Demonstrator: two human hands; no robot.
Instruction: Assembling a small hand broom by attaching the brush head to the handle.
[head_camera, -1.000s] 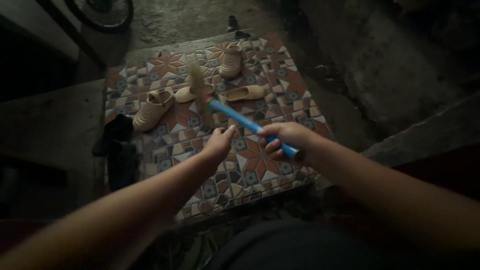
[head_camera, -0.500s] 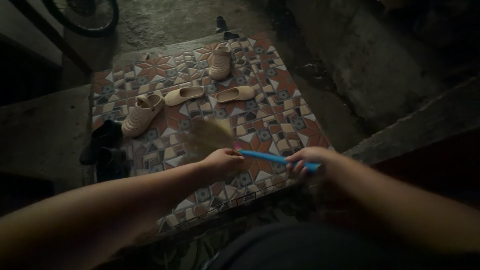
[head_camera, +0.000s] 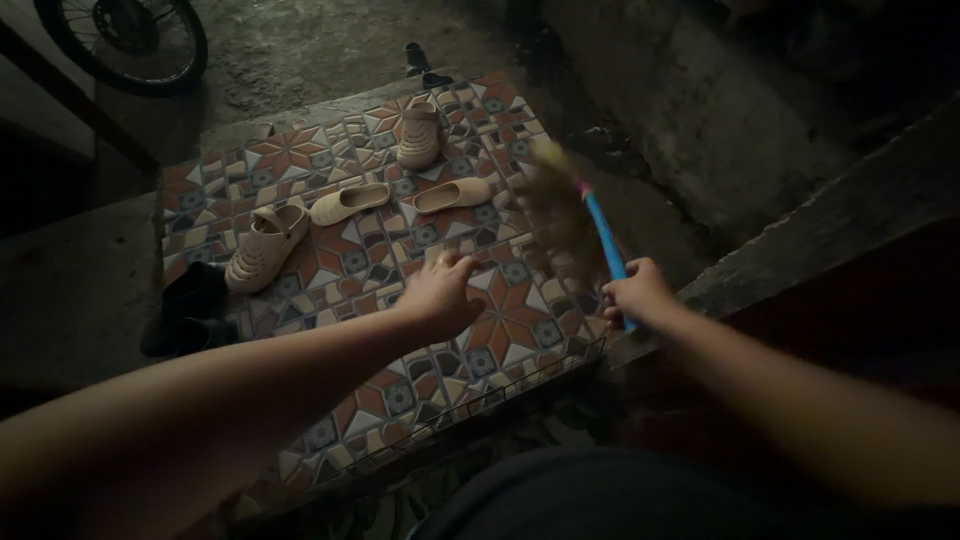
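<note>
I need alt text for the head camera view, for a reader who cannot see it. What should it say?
A person's right hand grips the blue handle of a small straw hand broom, blurred above a patterned tile floor, while the open left hand hovers beside it. Four beige shoes lie on the tiles; a bicycle wheel shows at top left.

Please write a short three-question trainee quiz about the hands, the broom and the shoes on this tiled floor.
1. True or false: the right hand grips the broom by its blue handle.
2. What does the left hand hold? A) a shoe B) nothing C) the broom
3. Which footwear lies nearest the floor's far edge?

Key: 1. true. 2. B; it hovers open over the tiles. 3. The boot, beyond the flats and the clog.
</note>
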